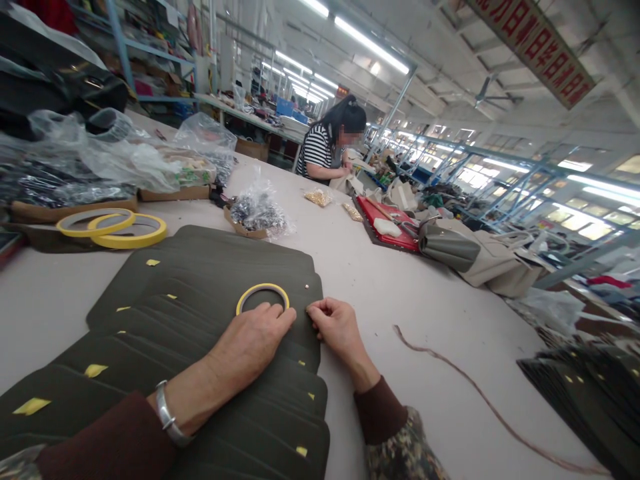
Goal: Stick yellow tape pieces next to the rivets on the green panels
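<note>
Dark olive leather-like panels (200,267) lie overlapped on the table, with small yellow tape pieces (96,370) stuck on several of them. My left hand (253,340) rests over the upper panels, its fingers closed on the near side of a yellow tape roll (263,287). Just right of it, my right hand (337,327) is pinched at the panels' right edge; whatever sits between thumb and forefinger is too small to make out. A small shiny metal dot (307,287) shows on the top panel, above my right fingertips.
Two more tape rolls (131,240) lie at left, near boxes and plastic bags (145,167). A bag of dark small parts (257,207) stands beyond the panels. At right are a brown cord (450,367) and stacked dark pieces (575,393). Across the table, a person (320,150) works.
</note>
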A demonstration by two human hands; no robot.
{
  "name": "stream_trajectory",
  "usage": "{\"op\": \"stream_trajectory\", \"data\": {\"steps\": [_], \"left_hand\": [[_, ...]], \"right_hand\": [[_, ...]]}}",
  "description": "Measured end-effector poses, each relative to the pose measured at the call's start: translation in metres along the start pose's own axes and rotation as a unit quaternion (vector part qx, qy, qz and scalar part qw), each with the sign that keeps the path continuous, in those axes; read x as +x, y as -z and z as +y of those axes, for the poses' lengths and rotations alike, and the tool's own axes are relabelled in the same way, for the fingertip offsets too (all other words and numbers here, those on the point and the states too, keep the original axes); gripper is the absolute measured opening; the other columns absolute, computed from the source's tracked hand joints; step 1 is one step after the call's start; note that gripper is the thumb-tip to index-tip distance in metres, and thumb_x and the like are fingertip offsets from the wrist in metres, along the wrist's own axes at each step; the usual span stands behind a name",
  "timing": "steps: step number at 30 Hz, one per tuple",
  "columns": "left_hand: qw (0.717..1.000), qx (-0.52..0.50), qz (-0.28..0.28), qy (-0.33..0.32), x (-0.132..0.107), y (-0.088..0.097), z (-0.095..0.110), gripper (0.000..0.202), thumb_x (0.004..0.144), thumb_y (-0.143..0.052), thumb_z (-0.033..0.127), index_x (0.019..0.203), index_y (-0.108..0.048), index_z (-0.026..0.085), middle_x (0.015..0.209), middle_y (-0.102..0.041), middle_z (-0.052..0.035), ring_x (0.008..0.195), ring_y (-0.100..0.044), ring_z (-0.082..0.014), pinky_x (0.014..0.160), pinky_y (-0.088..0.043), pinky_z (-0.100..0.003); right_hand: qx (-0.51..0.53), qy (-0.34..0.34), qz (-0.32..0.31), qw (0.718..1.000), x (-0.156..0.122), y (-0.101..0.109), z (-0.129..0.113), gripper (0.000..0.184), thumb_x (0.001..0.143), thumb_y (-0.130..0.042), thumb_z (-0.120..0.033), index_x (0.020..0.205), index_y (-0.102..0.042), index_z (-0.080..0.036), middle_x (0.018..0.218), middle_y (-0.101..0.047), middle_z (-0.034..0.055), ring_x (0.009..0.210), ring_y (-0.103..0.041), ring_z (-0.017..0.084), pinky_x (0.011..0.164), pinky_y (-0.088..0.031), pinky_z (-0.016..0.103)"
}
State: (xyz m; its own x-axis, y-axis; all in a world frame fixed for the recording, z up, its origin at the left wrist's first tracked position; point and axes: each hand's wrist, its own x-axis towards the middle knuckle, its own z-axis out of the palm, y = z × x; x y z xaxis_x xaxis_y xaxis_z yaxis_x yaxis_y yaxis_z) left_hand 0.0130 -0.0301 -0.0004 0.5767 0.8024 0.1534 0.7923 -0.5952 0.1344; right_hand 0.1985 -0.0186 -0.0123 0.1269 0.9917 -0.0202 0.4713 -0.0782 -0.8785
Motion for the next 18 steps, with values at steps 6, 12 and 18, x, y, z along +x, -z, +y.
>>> {"op": "stream_trajectory", "data": {"steps": [6, 12, 18], "left_hand": [[1.0, -0.005, 0.002, -0.013, 0.0, 0.003, 0.0, 0.018, 0.095, -0.041, 0.016, 0.092, -0.058, 0.02, 0.087, -0.065, -0.0049, 0.083, -0.06, -0.0224, 0.073, -0.047, -0.035], [1.0, -0.013, -0.007, -0.019, 0.0, 0.005, 0.0, 0.021, 0.098, -0.038, 0.02, 0.091, -0.058, 0.02, 0.09, -0.066, -0.0054, 0.085, -0.06, -0.0232, 0.074, -0.047, -0.036], [0.998, -0.047, 0.039, -0.001, 0.002, 0.004, -0.014, 0.022, 0.099, -0.037, 0.021, 0.097, -0.059, 0.02, 0.091, -0.066, -0.0052, 0.089, -0.06, -0.0211, 0.08, -0.049, -0.034]], "right_hand": [[-0.066, 0.083, 0.024, 0.994, 0.002, -0.003, 0.001, 0.013, 0.079, -0.061, -0.027, 0.078, -0.07, -0.018, 0.052, -0.058, -0.0042, 0.044, -0.052, 0.011, 0.043, -0.041, 0.02], [0.101, -0.013, -0.008, 0.995, -0.003, 0.004, 0.012, 0.024, 0.08, -0.064, -0.04, 0.086, -0.065, -0.016, 0.054, -0.058, -0.005, 0.042, -0.053, 0.01, 0.04, -0.044, 0.019], [-0.022, 0.086, 0.026, 0.996, -0.006, -0.001, 0.011, 0.018, 0.081, -0.063, -0.03, 0.08, -0.075, -0.018, 0.065, -0.068, 0.0011, 0.057, -0.06, 0.014, 0.054, -0.049, 0.024]]}}
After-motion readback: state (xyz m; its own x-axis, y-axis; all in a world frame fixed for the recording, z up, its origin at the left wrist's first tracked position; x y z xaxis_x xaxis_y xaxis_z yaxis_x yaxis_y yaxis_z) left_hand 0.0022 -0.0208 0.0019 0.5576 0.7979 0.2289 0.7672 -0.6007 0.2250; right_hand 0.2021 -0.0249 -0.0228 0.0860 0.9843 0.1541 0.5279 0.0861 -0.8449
